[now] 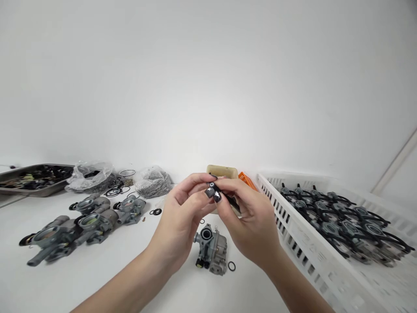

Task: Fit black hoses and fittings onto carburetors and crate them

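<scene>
My left hand [182,213] and my right hand [247,213] meet in front of me, fingertips pinched together. Between them is a black hose [233,202]; its round open end shows at the fingertips, while the fingers cover much of its length. Below the hands, a grey metal carburetor [211,250] lies on the white table. A black O-ring [231,266] is just to its right. Another small ring [202,221] lies behind the carburetor, close to my left hand.
Several carburetors [94,221] stand on the left. Behind them are a metal tray [42,191] of dark parts and plastic bags [153,180] of small parts. A white basket [302,243] holding several carburetors with hoses is on the right. A yellowish bin [222,169] and an orange basket [246,179] stand behind my hands.
</scene>
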Demonstrator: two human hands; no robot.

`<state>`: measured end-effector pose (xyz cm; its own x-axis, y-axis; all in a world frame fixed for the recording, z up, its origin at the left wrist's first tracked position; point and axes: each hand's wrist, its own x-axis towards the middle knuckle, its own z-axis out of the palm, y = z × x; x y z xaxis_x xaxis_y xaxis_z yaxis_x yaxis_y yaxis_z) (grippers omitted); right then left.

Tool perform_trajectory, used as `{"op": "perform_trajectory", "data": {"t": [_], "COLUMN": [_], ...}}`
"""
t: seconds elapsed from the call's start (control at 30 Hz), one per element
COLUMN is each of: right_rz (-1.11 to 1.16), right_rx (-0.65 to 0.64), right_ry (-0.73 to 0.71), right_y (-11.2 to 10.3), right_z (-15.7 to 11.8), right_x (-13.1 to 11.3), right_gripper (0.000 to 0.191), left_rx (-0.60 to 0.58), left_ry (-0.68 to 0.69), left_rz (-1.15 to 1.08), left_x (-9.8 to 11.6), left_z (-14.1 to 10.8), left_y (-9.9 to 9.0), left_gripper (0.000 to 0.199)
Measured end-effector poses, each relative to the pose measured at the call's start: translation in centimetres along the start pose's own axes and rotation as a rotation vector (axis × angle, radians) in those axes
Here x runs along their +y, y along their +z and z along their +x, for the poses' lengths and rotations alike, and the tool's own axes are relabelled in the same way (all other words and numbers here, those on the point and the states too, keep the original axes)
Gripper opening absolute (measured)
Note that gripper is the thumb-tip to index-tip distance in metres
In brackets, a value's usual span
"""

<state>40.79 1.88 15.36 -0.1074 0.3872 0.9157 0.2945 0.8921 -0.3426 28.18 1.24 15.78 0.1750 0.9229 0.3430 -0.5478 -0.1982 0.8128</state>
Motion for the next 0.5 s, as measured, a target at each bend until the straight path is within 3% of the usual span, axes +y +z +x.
{"op": "perform_trajectory", "data": {"t": [0.5], "right_rz": [-0.006], "right_rx": [0.030], "right_ry": [0.128], "right_y": [0.34], "right_z": [-0.12], "right_x": [-0.50], "right_gripper": [0.016], "left_rx": [0.082], "left_ry": [-0.065], "left_rz": [-0.016], "left_x": [-0.75], "left_z": [-0.47], "left_y": [0.43], "left_gripper": [0.012]}}
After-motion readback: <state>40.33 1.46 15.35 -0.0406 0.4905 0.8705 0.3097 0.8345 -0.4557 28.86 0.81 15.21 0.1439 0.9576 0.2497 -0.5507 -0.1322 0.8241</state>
